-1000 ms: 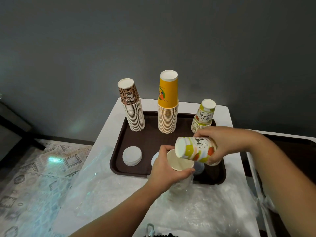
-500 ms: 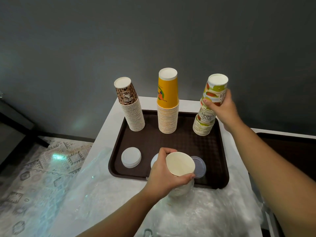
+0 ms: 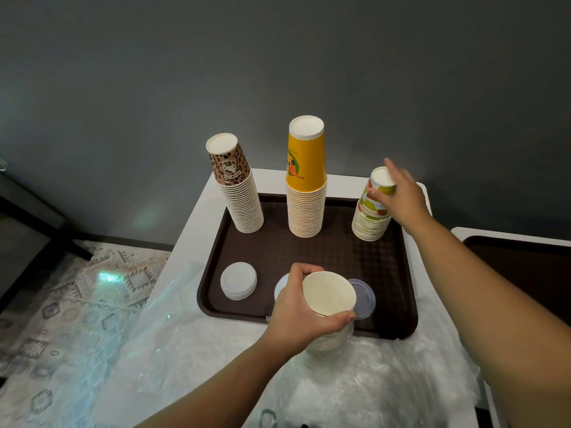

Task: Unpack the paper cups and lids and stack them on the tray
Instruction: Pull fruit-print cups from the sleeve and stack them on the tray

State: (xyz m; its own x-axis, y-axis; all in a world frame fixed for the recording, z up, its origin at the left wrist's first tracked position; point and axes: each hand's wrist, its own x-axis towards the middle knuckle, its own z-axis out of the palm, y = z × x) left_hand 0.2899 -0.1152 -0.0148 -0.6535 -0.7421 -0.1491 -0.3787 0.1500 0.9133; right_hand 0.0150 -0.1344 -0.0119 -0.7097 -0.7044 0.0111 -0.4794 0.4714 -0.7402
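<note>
Head view: half a second ago the right hand (image 3: 401,196) held a fruit-printed paper cup high above the short stack of fruit-printed cups (image 3: 370,217); now that cup sits seated on the stack, and the hand rests on its upturned base with fingers spread and relaxed, thumb against the cup's side. The left hand (image 3: 301,310) has not shifted: its curled fingers and thumb grip the rim of the upright stack of cream paper cups (image 3: 329,307) at the near edge of the dark brown textured plastic tray (image 3: 309,251).

On the tray's far side stand three inverted stacks: leopard-print cups (image 3: 238,186) on the left, tall yellow cups (image 3: 306,177) in the middle, the fruit-printed ones on the right, all with ribbed rolled rims. A low pile of flat white round lids (image 3: 238,281) lies near the front left; a clear round plastic lid (image 3: 364,299) is partly hidden behind the cream cups. Crinkled clear plastic wrapping (image 3: 355,381) covers the white desk (image 3: 197,217) and hides the cream stack's lower part.
</note>
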